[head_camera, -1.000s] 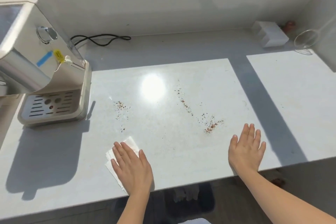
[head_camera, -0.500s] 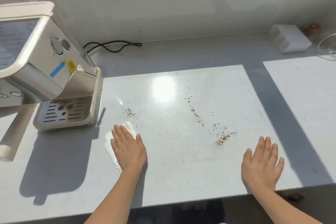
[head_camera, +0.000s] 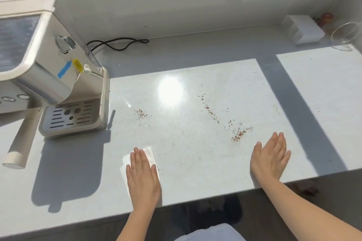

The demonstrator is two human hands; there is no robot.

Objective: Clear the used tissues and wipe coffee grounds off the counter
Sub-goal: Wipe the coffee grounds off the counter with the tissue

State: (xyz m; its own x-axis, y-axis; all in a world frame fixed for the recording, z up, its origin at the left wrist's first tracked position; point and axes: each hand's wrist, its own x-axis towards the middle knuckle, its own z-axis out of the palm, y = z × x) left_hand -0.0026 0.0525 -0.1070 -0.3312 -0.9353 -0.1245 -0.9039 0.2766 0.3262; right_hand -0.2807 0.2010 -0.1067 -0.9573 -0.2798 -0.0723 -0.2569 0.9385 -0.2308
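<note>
Tissue (head_camera: 149,155) is lying flat under the open left hand (head_camera: 144,175) on the table (head_camera: 78,182); coffee grounds (head_camera: 238,135) are sitting just beyond the flat, empty right hand (head_camera: 270,157).

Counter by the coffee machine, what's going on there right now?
A person is wiping up spilled coffee grounds. Their left hand presses flat on a white tissue near the front of the counter. The right hand rests open on the bare surface. A small patch of grounds and a longer trail of grounds are not yet wiped. The coffee machine stands at the left.
</note>
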